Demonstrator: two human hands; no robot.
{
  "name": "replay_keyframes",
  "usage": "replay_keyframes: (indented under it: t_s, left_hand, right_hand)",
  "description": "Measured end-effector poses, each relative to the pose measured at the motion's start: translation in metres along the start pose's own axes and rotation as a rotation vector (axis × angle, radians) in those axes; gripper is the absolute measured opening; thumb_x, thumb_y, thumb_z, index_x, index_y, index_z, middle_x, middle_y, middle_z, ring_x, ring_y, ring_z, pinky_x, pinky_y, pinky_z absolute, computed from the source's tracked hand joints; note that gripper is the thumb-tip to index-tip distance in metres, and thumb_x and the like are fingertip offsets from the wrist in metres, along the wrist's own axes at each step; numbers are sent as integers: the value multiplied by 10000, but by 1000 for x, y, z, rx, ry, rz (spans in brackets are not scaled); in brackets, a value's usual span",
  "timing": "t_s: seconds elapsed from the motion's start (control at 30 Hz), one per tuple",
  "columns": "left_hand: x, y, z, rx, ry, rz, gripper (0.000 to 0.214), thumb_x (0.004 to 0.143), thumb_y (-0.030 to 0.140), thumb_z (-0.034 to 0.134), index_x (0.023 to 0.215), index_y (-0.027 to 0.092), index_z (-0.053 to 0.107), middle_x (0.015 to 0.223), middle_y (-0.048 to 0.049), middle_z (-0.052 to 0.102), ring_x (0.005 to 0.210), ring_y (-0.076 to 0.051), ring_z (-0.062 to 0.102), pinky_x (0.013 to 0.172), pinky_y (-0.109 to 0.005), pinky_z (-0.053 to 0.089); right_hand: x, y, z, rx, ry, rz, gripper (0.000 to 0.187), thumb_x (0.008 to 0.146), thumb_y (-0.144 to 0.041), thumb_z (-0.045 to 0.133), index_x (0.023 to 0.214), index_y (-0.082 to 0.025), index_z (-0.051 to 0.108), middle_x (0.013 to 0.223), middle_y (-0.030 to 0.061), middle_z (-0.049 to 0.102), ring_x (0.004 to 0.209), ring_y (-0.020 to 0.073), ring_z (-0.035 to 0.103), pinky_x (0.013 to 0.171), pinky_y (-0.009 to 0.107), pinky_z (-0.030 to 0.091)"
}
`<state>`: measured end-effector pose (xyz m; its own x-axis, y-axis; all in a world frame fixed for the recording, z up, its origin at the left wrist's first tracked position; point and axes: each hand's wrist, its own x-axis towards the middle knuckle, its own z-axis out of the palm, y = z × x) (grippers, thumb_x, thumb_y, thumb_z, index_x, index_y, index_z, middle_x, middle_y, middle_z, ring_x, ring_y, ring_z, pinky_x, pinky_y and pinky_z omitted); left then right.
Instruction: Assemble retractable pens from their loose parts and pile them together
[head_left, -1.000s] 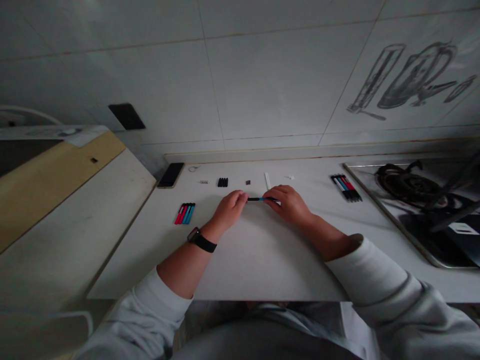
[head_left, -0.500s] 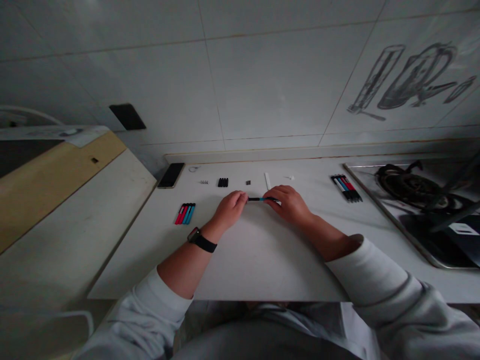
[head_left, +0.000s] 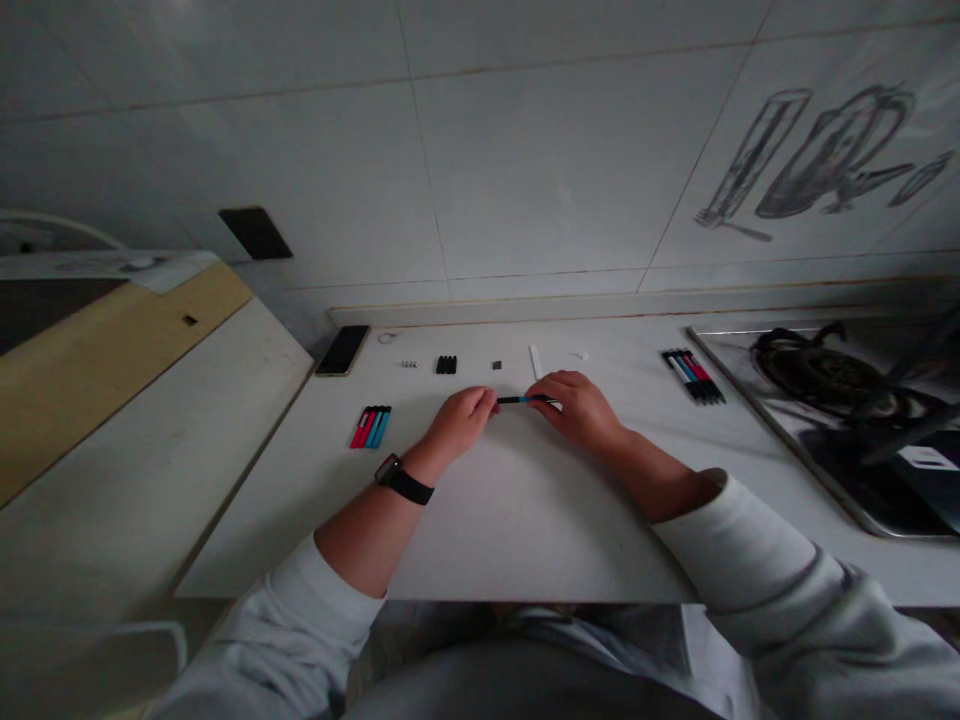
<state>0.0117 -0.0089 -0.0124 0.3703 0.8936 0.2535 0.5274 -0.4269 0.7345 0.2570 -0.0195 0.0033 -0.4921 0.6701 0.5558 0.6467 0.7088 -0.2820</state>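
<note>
A slim black and blue pen [head_left: 514, 400] is stretched level between my two hands above the white table. My left hand [head_left: 463, 418] pinches its black end, and my right hand [head_left: 574, 402] grips the blue part, with a dark tip showing beneath the fingers. Just beyond the hands lie a white strip [head_left: 535, 361], a few tiny metal pieces [head_left: 496, 366], a group of short black grips [head_left: 446, 365], small springs [head_left: 409, 365] and a little white piece [head_left: 583, 356]. Red and blue pen barrels [head_left: 370, 427] lie side by side left of my left hand.
Several pens [head_left: 693, 377] lie in a row at the right, beside a gas stove [head_left: 847, 400]. A phone [head_left: 343, 351] rests at the back left, near a clear ring [head_left: 386, 338]. A tiled wall [head_left: 540, 180] closes off the back, and a wooden-edged board [head_left: 150, 350] stands left.
My left hand has shifted very slightly down and right along the pen. My right hand and the laid-out parts stay where they were.
</note>
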Motion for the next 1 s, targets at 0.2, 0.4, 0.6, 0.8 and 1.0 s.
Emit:
replay_keyframes:
  t_s: [0.2,0.4,0.6,0.8,1.0]
  left_hand:
    - [1,0,1,1,73,77,141,980,323,606,954,195,659,956,-40,705,896,-179,646,844,-312,503]
    - [-1,2,0,-33,47,17,387,1053,454,454,892,183,677,866,-43,716,816,-183,653,767,-309,491]
    - [0,2,-1,12,33,43,383,1049,405,482,809,185,685,808,-30,716,767,-178,651,727,-304,477]
    - [1,8,-4,48,105,131,149,977,245,619,870,193,708,898,-40,725,874,-187,661,816,-323,509]
    - [0,10,-4,69,138,166,65,938,212,687,878,195,702,863,-16,698,837,-171,647,802,-319,504]
  right_hand:
    - [0,1,0,7,21,-11,129,1000,-263,615,1008,-205,729,942,72,761,873,225,677,838,363,465]
    - [0,-1,-1,10,45,-18,126,999,-273,623,1012,-207,729,962,75,763,895,227,682,850,360,469]
    - [-1,0,0,14,55,-22,121,988,-274,640,1002,-212,743,951,70,774,874,224,693,852,363,480]
    - [-1,2,1,19,79,-13,118,976,-272,656,991,-215,758,937,61,780,868,221,700,851,365,489]
    - [0,3,2,18,72,-2,128,975,-290,659,982,-224,768,926,55,782,850,215,703,841,357,489]
